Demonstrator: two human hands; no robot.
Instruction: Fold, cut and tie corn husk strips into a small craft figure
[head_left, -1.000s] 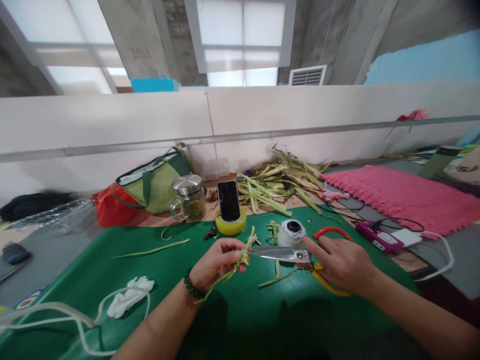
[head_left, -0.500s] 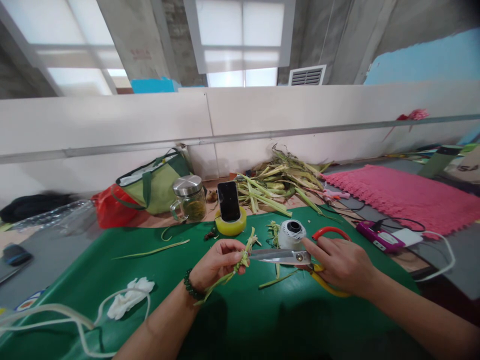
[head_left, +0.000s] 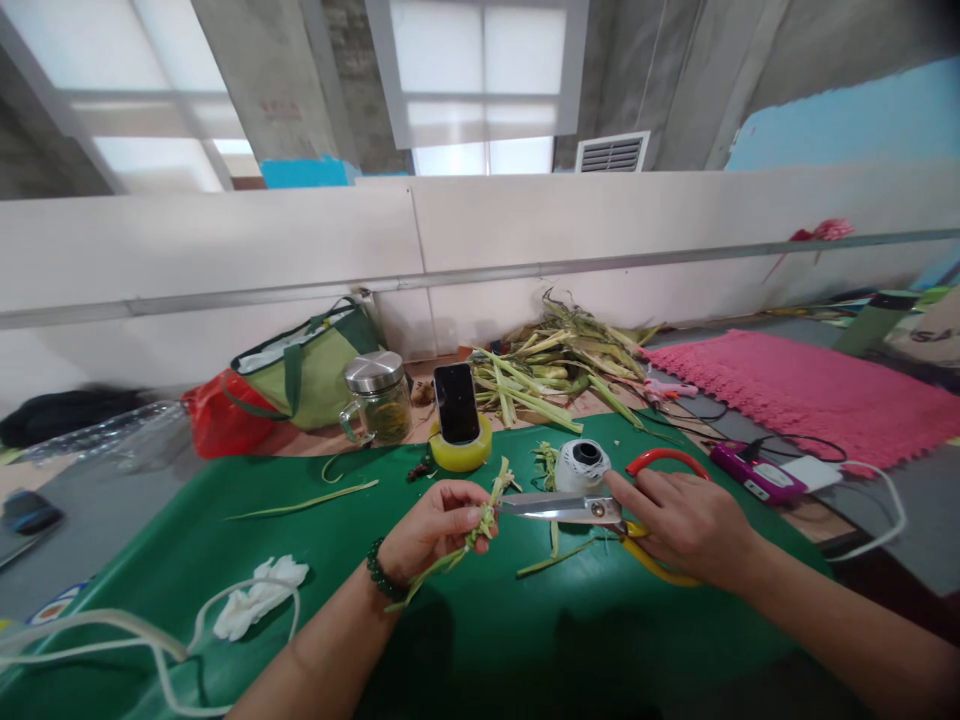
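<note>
Green plant strip [head_left: 490, 512] sits pinched in our left hand [head_left: 433, 528]; our right hand [head_left: 686, 522] grips scissors [head_left: 559, 507], blade tips meeting the strip.

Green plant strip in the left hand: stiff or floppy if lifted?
Probably floppy: the plant strip bunches and bends, its tail trailing toward the wrist. Likely light, being thin and pinched in the left hand's fingertips. Its ragged upper end might fray.

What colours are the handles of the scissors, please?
The scissors have one red handle and one yellow handle, best seen in the head view.
</note>
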